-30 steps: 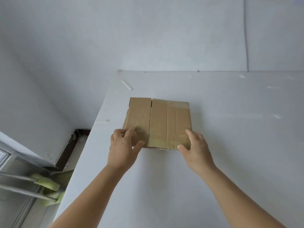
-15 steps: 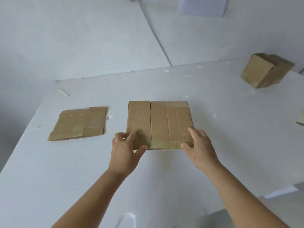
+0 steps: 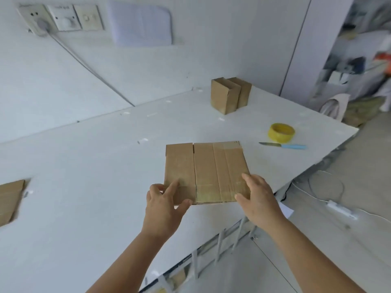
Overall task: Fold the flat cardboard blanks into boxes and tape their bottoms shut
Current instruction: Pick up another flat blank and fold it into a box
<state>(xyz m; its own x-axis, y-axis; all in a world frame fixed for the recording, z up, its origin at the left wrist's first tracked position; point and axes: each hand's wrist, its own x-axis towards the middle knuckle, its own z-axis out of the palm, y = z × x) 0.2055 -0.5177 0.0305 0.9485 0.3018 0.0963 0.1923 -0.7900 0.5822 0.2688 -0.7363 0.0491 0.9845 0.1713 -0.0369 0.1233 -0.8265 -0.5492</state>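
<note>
while both hands pinch the flat blank (image 3: 206, 172) at its 6 o'clock edge, left hand (image 3: 164, 205) and right hand (image 3: 259, 199), over the tabletop (image 3: 84, 208), it remains unfolded; finished boxes (image 3: 229, 98) stand at 1 o'clock, tape (image 3: 281, 132) untouched.

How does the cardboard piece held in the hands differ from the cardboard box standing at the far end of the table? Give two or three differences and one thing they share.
The held cardboard blank is collapsed flat; the standing box is opened into a three-dimensional shape. The blank is gripped at its near edge by the left hand and right hand; the box stands untouched on the table. Both are plain brown cardboard.
</note>
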